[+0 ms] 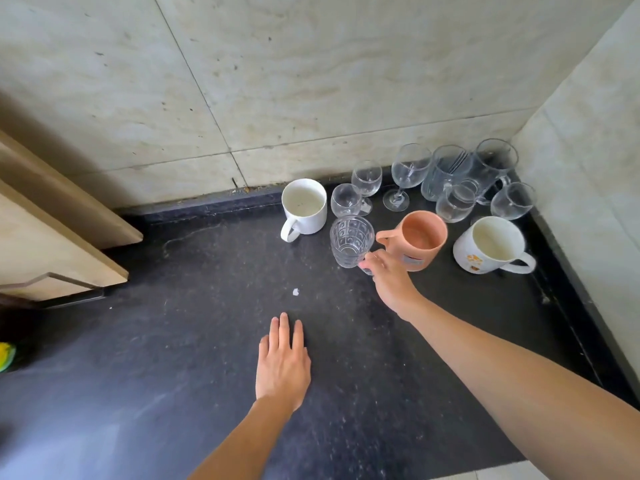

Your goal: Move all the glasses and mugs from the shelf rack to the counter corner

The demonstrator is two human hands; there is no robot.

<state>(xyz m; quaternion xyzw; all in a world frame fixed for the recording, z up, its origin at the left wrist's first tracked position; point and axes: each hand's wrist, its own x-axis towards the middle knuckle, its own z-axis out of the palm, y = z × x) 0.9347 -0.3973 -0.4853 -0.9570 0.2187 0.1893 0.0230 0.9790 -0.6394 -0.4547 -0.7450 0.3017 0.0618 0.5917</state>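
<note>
Dark speckled stone counter (207, 341), meeting pale tiled walls at the far right corner. In that corner, a cluster of clear glassware: two tall glass jugs (446, 171), stemmed wine glasses (408, 171) and small glass cups (512, 200). Plain white ceramic mug (304, 206) at the cluster's left edge; white printed ceramic mug (491, 245) at its right; terracotta-orange mug (420, 240) between them. Left hand (282, 365) flat above the counter, fingers extended, holding nothing. Right hand (384, 271) with fingers closed around the base of a clear patterned glass tumbler (351, 240), upright just beside the orange mug.
</note>
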